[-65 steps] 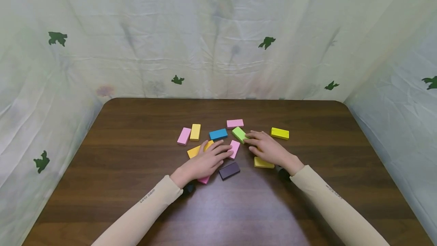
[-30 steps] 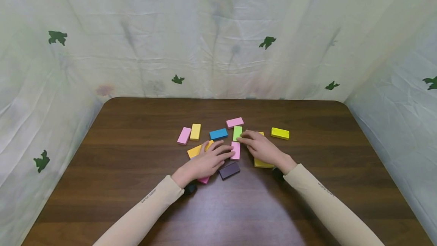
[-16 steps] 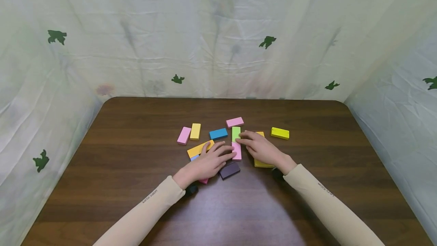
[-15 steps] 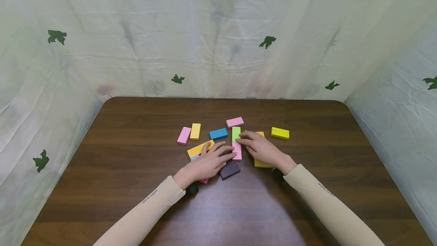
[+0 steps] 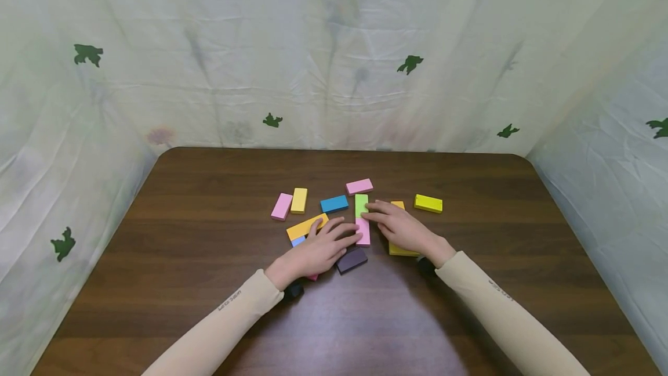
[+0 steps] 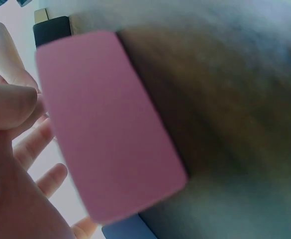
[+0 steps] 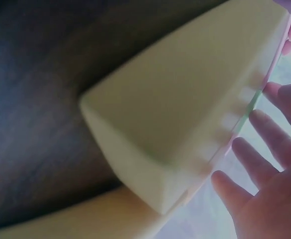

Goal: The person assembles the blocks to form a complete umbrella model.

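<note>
The left hand (image 5: pixel 315 251), fingers loosely extended, touches the pink block (image 5: pixel 363 235), while the similarly relaxed right hand (image 5: pixel 404 228) touches the green block (image 5: pixel 361 205) end-to-end beyond it, apparently aligning them, which calls for gentle fingertip nudges next.

No words can be read. The left sleeve (image 5: pixel 209 332) has a short line of small dark letters (image 5: pixel 229 300) near its cuff. The right sleeve (image 5: pixel 514 315) has one too. Both are too tiny and blurry.
</note>
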Available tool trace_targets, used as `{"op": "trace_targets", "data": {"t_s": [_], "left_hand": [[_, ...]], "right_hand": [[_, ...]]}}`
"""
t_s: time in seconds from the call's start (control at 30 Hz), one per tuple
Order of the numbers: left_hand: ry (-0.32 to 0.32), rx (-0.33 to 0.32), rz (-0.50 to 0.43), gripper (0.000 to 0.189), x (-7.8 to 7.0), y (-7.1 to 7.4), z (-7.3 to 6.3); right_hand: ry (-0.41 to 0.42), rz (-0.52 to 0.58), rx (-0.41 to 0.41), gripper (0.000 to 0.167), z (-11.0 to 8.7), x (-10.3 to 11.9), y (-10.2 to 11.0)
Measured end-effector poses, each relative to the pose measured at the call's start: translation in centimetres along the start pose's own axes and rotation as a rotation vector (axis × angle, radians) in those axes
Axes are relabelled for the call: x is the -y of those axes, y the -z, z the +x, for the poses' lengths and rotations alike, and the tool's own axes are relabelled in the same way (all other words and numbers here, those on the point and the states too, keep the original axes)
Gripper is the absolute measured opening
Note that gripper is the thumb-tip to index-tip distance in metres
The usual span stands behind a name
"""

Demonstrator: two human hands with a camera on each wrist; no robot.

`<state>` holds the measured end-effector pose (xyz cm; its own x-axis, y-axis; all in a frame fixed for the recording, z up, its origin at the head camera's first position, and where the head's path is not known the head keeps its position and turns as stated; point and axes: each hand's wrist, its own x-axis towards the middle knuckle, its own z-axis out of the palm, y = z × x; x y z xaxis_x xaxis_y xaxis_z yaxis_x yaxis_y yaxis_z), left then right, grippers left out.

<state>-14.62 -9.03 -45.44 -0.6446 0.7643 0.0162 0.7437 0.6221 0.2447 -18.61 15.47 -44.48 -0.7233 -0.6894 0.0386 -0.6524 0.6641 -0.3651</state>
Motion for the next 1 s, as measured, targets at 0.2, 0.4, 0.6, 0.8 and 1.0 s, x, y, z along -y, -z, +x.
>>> {"op": "trace_targets", "data": {"t_s": [0.2, 0.4, 0.6, 0.8, 1.0], "left_hand": [[-0.003, 0.003, -0.006, 0.044, 0.0, 0.0, 0.0], [-0.008, 0.0, 0.005, 0.045, 0.3, 0.1, -0.5], [-0.037, -0.003, -0.029, 0.046, 0.6, 0.6, -1.4], [-0.088, 0.017, -0.116, 0.044, 0.7, 0.9, -2.2], [-0.144, 0.024, -0.14, 0.04, 0.9, 0.8, -2.8]], "right_hand": [[0.014, 0.005, -0.007, 0.039, -0.1, -0.1, -0.1], [0.018, 0.034, -0.002, 0.04, -0.2, -0.3, -0.2], [-0.003, 0.075, 0.026, 0.042, -0.4, -0.6, -0.2], [0.008, 0.087, 0.036, 0.042, -0.5, -0.7, -0.2], [0.009, 0.081, 0.04, 0.042, -0.6, -0.7, -0.1]]}}
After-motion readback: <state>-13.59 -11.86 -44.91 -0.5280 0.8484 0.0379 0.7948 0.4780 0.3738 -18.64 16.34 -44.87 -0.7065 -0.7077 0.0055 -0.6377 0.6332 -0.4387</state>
